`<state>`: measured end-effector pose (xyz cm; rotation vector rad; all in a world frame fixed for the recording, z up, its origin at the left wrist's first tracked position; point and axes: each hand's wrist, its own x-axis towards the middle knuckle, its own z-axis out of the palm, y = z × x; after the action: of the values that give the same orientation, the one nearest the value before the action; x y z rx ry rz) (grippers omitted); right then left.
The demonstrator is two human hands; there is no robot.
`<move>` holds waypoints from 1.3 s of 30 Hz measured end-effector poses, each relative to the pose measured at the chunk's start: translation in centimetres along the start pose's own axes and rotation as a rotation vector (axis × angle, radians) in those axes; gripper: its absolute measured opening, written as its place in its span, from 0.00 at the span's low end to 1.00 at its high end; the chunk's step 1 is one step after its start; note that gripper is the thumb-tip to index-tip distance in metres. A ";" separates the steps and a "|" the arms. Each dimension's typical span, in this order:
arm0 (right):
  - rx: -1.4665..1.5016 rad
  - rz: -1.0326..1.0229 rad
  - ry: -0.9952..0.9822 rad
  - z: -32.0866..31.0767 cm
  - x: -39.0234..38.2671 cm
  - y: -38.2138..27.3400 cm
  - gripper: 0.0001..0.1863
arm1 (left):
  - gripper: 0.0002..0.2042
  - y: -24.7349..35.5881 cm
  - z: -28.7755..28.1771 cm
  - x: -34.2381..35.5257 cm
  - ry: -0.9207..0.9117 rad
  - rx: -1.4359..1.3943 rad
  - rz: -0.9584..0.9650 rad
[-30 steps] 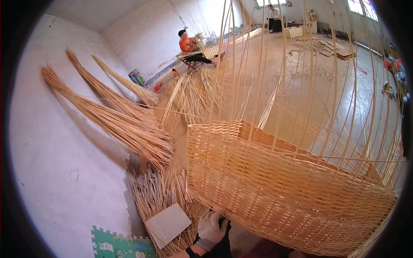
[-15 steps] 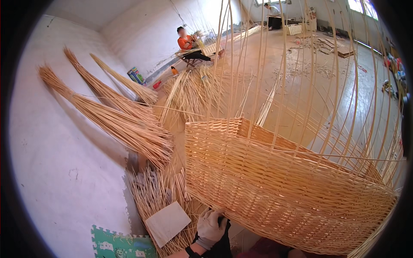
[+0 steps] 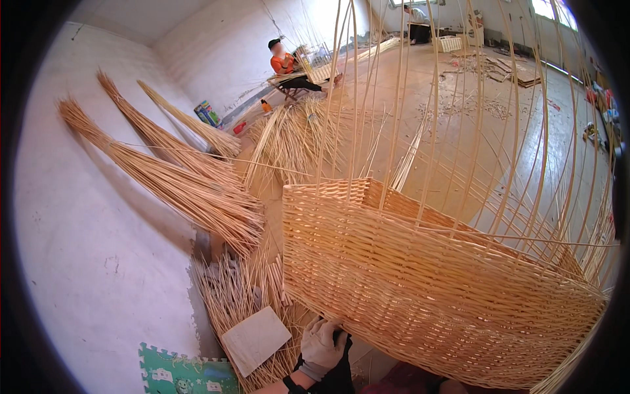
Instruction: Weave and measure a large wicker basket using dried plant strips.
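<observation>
Woven tan sticks make a big basket (image 3: 420, 282), which fills the lower right of the frame. Its top is open, and long thin rods (image 3: 394, 131) stand up from its sides, right to the top of the frame. One loose rod lies across its top edge and pokes out at the right.

At the bottom middle, the left hand (image 3: 320, 343) wears a pale glove. Its fingers are bent and close together, right at the basket's low edge. I cannot tell if they are clamped on it. The right hand is out of sight, so I cannot tell its grip.

Just left of the glove, a flat pale board (image 3: 256, 341) lies on thin sticks (image 3: 230, 289). A green mat (image 3: 187, 379) is at the bottom, left of the board. Big bundles (image 3: 177, 187) lean on the white wall (image 3: 79, 230) at the left.

At the top middle, a person (image 3: 282, 64) in orange sits by a heap of straw (image 3: 292, 141). Another person (image 3: 418, 27) is farther back, near a pale crate (image 3: 449, 44).
</observation>
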<state>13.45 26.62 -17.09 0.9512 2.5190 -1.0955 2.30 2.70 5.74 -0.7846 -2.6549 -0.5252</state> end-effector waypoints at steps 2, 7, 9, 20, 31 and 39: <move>-0.002 -0.007 0.004 -0.2 0.0 0.0 0.29 | 0.18 -0.1 0.1 -0.2 0.014 0.010 0.008; -0.002 -0.033 0.033 -0.6 0.0 1.1 0.29 | 0.18 -0.2 0.3 -0.7 -0.073 -0.051 -0.057; -0.007 -0.061 0.041 -0.2 -0.7 2.2 0.29 | 0.18 -0.1 0.3 -0.8 -0.031 -0.048 0.017; 0.318 -0.206 -0.067 3.6 -16.4 1.4 0.23 | 0.16 7.3 -5.0 -4.9 -0.023 -0.069 0.276; 1.036 -0.189 0.007 -8.8 -30.6 0.1 0.30 | 0.35 18.1 -7.7 -11.8 -0.824 -0.566 0.755; 1.566 -0.219 -0.089 -9.2 -32.9 -2.3 0.24 | 0.40 17.1 -8.4 -11.8 -0.885 -0.820 0.715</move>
<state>37.43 16.55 5.20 0.7337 1.2827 -3.1067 23.11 7.16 12.78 -2.5584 -2.4198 -1.2820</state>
